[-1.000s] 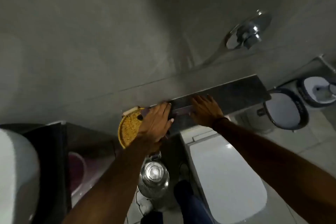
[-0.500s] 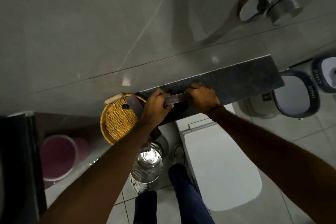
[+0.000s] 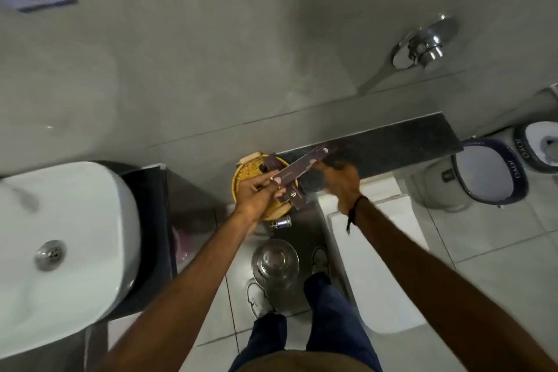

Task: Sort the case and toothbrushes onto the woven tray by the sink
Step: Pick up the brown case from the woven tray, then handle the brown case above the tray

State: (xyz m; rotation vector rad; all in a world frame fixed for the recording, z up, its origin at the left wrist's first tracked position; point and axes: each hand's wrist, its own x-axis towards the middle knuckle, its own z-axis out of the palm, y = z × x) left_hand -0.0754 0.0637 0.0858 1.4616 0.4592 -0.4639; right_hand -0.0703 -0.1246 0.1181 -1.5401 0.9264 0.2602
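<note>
bare forearms, black wristband (image 3: 356, 208), blue trousers (image 3: 329, 311), white shoes (image 3: 256, 299).

Yellow woven tray, brown packets, grey bathroom

Woven tray (image 3: 245, 180) golden-yellow, basket weave; long packet (image 3: 302, 168) dark brown w/ small pale logo, second packet (image 3: 294, 197) same. Shelf (image 3: 392, 142) dark speckled grey. Sink (image 3: 60, 251) white, wall (image 3: 211, 54) grey, trousers (image 3: 329, 311) navy, wrist band (image 3: 356, 205) black.

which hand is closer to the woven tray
Left. The left hand is right over the woven tray; the right hand is off its right side, by the dark ledge.
</note>
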